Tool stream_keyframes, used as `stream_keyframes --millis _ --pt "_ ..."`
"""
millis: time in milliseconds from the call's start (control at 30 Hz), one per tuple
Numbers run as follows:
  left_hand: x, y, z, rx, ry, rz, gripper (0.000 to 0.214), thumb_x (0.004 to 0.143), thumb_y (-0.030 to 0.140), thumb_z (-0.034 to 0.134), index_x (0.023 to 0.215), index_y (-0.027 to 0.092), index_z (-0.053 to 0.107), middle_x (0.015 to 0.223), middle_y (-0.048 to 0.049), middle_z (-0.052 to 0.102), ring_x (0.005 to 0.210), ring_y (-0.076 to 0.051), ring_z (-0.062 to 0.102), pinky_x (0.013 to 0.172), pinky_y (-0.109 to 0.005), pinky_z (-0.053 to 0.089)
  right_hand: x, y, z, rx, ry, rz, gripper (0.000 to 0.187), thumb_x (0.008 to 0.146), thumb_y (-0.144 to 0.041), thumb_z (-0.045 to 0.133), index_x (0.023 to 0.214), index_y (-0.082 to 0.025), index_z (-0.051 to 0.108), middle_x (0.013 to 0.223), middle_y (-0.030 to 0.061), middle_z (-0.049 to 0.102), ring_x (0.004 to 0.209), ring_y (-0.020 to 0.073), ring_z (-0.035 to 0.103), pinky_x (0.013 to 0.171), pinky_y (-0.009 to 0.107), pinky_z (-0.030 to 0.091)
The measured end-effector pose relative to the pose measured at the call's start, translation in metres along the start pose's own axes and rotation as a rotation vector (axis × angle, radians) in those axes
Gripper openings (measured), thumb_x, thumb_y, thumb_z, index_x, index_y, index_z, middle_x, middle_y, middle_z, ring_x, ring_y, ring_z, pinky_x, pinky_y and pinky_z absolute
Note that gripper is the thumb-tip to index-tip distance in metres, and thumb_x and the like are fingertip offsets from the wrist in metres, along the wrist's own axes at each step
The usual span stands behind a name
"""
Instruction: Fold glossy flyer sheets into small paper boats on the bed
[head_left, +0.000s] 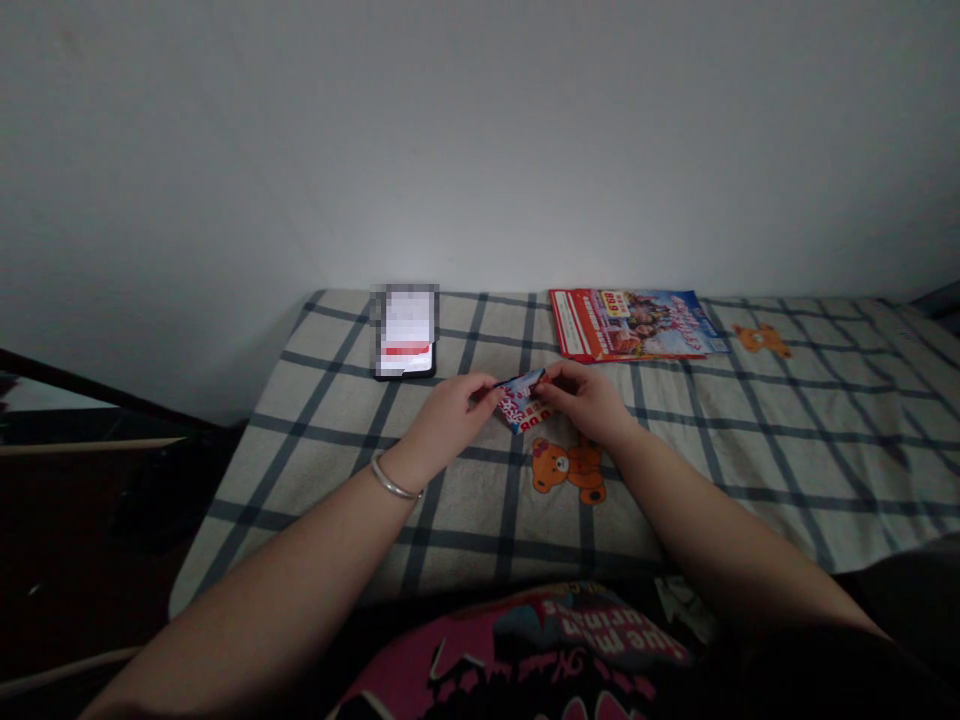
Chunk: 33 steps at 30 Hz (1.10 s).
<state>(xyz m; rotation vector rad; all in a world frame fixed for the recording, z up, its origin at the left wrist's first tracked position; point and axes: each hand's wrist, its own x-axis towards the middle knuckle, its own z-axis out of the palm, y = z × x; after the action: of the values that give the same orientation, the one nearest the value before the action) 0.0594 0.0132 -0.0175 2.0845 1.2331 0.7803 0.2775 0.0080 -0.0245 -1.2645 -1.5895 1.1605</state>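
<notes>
Between my two hands is a small folded paper flyer, printed in blue and red with large red digits. My left hand, with a silver bangle on the wrist, pinches its left corner. At the upper right edge, the fingers of my right hand are closed on the same flyer. It is held just above a checked cloth, close to a printed orange bear. Part of the flyer is covered by my fingers.
A phone with a lit, partly blurred screen lies back left. Several similar flyers are stacked back right, beside another printed bear. A pale wall rises behind the cloth. A dark bag-like shape sits low on the left.
</notes>
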Motion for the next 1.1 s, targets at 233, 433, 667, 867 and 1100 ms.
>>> stream_keyframes --millis 233,433,667,867,1100 --pt "0.002 0.002 -0.005 -0.083 -0.073 -0.071 0.019 0.092 0.029 0.055 0.088 0.020 0.071 0.085 -0.0010 0.073 0.078 -0.017 0.065 0.070 -0.030 0.047 0.001 -0.003 0.005 0.030 -0.005 -0.004 0.020 0.084 -0.039 0.061 0.094 -0.022 0.062 0.084 0.0018 0.069 0.075 0.0172 0.065 0.072 0.032 0.054" --pt "0.003 0.002 -0.007 -0.208 -0.027 -0.157 0.019 0.090 0.030 0.055 0.093 0.019 0.070 0.092 -0.0024 0.074 0.086 -0.019 0.066 0.080 -0.032 0.050 0.003 0.001 0.008 0.139 0.042 -0.059 0.022 0.082 -0.044 0.065 0.088 -0.023 0.062 0.083 0.0011 0.068 0.076 0.0166 0.064 0.072 0.031 0.054" --pt "0.002 -0.002 -0.005 -0.227 0.002 -0.120 0.020 0.090 0.030 0.052 0.088 0.019 0.069 0.088 -0.0022 0.072 0.086 -0.019 0.064 0.080 -0.032 0.048 0.003 0.000 0.009 0.200 0.068 -0.054 0.023 0.079 -0.043 0.070 0.090 -0.023 0.064 0.084 0.0008 0.069 0.079 0.0169 0.065 0.074 0.032 0.054" --pt "0.001 0.000 -0.004 -0.210 0.008 -0.047 0.027 0.095 0.031 0.045 0.080 0.018 0.064 0.078 -0.0004 0.066 0.077 -0.016 0.062 0.073 -0.029 0.047 0.004 -0.001 0.010 0.224 0.045 -0.031 0.021 0.079 -0.042 0.068 0.088 -0.023 0.064 0.082 -0.0001 0.068 0.075 0.0157 0.063 0.073 0.031 0.053" --pt "-0.001 -0.002 0.003 -0.282 0.061 -0.021 0.025 0.090 0.020 0.057 0.115 0.020 0.060 0.101 -0.0031 0.072 0.091 -0.016 0.069 0.078 -0.029 0.055 0.004 -0.003 0.011 0.208 0.004 -0.028 0.026 0.081 -0.043 0.066 0.098 -0.024 0.062 0.083 -0.0002 0.068 0.075 0.0155 0.063 0.071 0.030 0.052"
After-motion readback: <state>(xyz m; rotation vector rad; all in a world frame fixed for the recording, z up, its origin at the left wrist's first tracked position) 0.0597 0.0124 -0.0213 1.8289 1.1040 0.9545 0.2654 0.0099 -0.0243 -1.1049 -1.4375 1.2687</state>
